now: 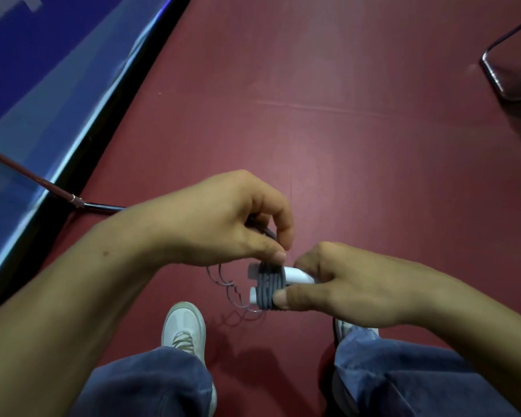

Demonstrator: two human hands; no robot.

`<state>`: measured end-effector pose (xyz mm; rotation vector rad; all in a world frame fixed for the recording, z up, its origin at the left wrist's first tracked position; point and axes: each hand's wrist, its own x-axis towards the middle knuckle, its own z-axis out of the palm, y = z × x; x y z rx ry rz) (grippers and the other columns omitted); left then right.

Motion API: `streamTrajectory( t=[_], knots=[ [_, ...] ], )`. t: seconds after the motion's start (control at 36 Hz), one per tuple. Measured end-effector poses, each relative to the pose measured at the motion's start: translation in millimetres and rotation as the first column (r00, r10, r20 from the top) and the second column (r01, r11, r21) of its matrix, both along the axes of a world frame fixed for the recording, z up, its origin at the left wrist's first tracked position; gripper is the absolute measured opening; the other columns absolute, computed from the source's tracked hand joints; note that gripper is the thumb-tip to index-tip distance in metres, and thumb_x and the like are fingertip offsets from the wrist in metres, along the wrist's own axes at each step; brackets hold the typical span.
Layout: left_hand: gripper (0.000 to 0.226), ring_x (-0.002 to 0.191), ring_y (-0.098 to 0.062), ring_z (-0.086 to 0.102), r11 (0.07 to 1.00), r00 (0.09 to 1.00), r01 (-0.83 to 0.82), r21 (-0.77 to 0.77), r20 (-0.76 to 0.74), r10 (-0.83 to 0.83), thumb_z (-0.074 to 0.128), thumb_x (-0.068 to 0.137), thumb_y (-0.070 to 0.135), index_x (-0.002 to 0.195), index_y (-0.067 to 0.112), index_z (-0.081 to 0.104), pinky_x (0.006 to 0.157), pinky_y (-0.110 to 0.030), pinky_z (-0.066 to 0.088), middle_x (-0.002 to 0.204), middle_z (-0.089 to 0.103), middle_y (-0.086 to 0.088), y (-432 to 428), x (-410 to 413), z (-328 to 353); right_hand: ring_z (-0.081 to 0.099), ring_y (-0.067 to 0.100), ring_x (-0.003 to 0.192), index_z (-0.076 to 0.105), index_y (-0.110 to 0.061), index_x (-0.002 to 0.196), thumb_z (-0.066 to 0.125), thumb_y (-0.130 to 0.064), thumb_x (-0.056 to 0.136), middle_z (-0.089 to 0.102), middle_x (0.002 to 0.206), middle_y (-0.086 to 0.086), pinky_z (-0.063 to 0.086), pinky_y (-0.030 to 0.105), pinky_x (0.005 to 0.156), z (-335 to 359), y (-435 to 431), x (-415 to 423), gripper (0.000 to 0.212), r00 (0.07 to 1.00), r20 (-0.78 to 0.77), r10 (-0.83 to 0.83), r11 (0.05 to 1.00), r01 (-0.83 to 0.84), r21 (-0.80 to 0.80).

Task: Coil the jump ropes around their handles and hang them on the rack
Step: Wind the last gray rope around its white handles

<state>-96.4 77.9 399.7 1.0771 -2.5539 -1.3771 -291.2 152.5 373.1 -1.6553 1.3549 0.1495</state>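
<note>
Two white jump rope handles [297, 276] lie side by side, and my right hand [328, 284] grips them with thumb and fingers. Several turns of grey rope [269, 285] are wound tightly around the handles. My left hand [232, 218] hovers just above the coil and pinches the rope between thumb and forefinger. The loose rest of the rope [232, 291] hangs below in wavy loops down toward the red floor. No rack is in view.
I stand on a red floor [343, 130] with my white shoes [183, 326] and blue jeans below. A blue barrier panel [42, 100] runs along the left, with a thin metal rod [103, 206] at its foot. A dark metal frame [506, 76] stands at the upper right.
</note>
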Motion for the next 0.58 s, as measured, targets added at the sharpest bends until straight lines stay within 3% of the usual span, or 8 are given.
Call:
streamTrajectory(
  t=[0.08, 0.19, 0.28, 0.36, 0.42, 0.5, 0.58],
  knots=[
    [0.009, 0.067, -0.021, 0.063, 1.000, 1.000, -0.003, 0.005, -0.020, 0.003, 0.082, 0.081, 0.022, 0.079, 0.026, 0.074, 0.065, -0.037, 0.050, 0.071, 0.070, -0.004, -3, 0, -1, 0.028, 0.015, 0.051, 0.043, -0.006, 0.070, 0.069, -0.050, 0.091, 0.033, 0.058, -0.001, 0.024, 0.033, 0.051, 5, 0, -1, 0.055, 0.991, 0.134, -0.008, 0.998, 0.000, 0.060],
    [0.012, 0.074, -0.010, 0.061, 0.998, 0.998, 0.051, -0.039, -0.044, -0.052, 0.077, 0.086, 0.030, 0.076, 0.029, 0.071, 0.068, -0.022, 0.044, 0.081, 0.063, 0.010, -3, -1, -9, 0.027, 0.016, 0.052, 0.042, -0.007, 0.069, 0.069, -0.048, 0.092, 0.031, 0.058, 0.000, 0.023, 0.035, 0.052, 9, 2, -1, 0.054, 0.979, 0.199, 0.043, 0.998, -0.053, 0.044],
    [0.015, 0.071, -0.007, 0.059, 0.999, 0.997, 0.044, 0.004, -0.057, -0.044, 0.066, 0.085, 0.040, 0.071, 0.034, 0.067, 0.069, -0.024, 0.045, 0.080, 0.060, 0.012, -4, -3, -13, 0.027, 0.017, 0.053, 0.042, -0.009, 0.068, 0.069, -0.046, 0.093, 0.030, 0.058, 0.000, 0.023, 0.037, 0.052, 15, 2, -4, 0.053, 0.969, 0.243, 0.044, 0.999, -0.049, 0.016],
    [0.033, 0.064, -0.010, 0.050, 0.993, 0.997, 0.004, 0.119, -0.077, 0.005, 0.060, 0.088, 0.051, 0.065, 0.028, 0.063, 0.068, -0.036, 0.043, 0.070, 0.055, 0.008, -6, -4, -19, 0.028, 0.016, 0.052, 0.042, -0.009, 0.066, 0.069, -0.049, 0.091, 0.031, 0.057, -0.002, 0.024, 0.039, 0.051, 19, 1, -7, 0.054, 0.964, 0.263, 0.050, 0.998, -0.038, -0.053],
    [0.048, 0.059, -0.016, 0.038, 0.972, 0.991, -0.018, 0.234, -0.127, 0.049, 0.058, 0.089, 0.057, 0.062, 0.017, 0.055, 0.062, -0.035, 0.035, 0.063, 0.044, 0.000, -3, -6, -23, 0.028, 0.016, 0.050, 0.042, -0.009, 0.066, 0.067, -0.053, 0.089, 0.031, 0.055, -0.003, 0.024, 0.038, 0.049, 21, 1, -9, 0.056, 0.957, 0.287, 0.049, 0.995, -0.022, -0.097],
    [0.059, 0.055, -0.019, 0.028, 0.884, 0.954, -0.046, 0.466, -0.241, 0.177, 0.060, 0.093, 0.048, 0.064, -0.001, 0.046, 0.055, -0.030, 0.028, 0.059, 0.035, -0.006, 3, -10, -33, 0.028, 0.012, 0.048, 0.043, -0.010, 0.066, 0.067, -0.056, 0.085, 0.031, 0.053, -0.007, 0.024, 0.034, 0.047, 25, 2, -13, 0.054, 0.943, 0.331, 0.025, 0.989, 0.026, -0.147],
    [0.041, 0.047, -0.010, 0.035, 0.774, 0.888, -0.057, 0.630, -0.323, 0.328, 0.056, 0.095, 0.032, 0.066, 0.004, 0.048, 0.048, -0.021, 0.034, 0.053, 0.042, 0.000, 13, -17, -39, 0.028, 0.010, 0.048, 0.047, -0.010, 0.065, 0.069, -0.050, 0.086, 0.031, 0.053, -0.007, 0.024, 0.029, 0.046, 29, 1, -17, 0.051, 0.916, 0.400, -0.004, 0.983, 0.077, -0.165]
  ],
)
